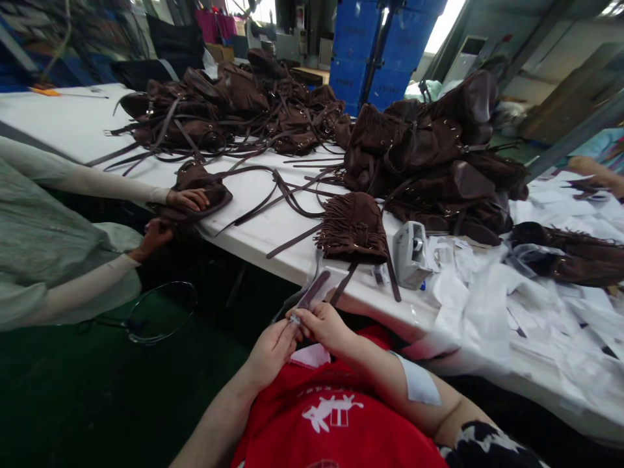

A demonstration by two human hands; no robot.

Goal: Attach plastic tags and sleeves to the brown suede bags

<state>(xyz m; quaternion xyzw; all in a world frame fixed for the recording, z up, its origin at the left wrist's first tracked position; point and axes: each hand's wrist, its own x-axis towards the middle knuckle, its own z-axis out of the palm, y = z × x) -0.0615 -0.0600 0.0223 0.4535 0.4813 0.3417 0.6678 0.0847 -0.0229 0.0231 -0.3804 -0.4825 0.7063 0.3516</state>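
Note:
My left hand (273, 354) and my right hand (329, 326) meet in front of my red apron, the fingers of both pinched together. Between the fingertips is a small silvery piece (294, 319), too small to name surely. A dark brown strap (314, 290) rises from the pinch toward the table edge, with clear plastic beside it; my fingers cover its lower part. Just beyond, a brown fringed bag (355, 227) lies on the table, its straps spread to the left and hanging over the edge.
Brown bags are heaped on the white table (92, 117) at the back left and right (429, 149). A grey tape dispenser (410, 255) stands beside white paper scraps (468, 286). At left, a co-worker's hands (190, 199) handle another bag. Blue boxes (355, 52) are stacked behind.

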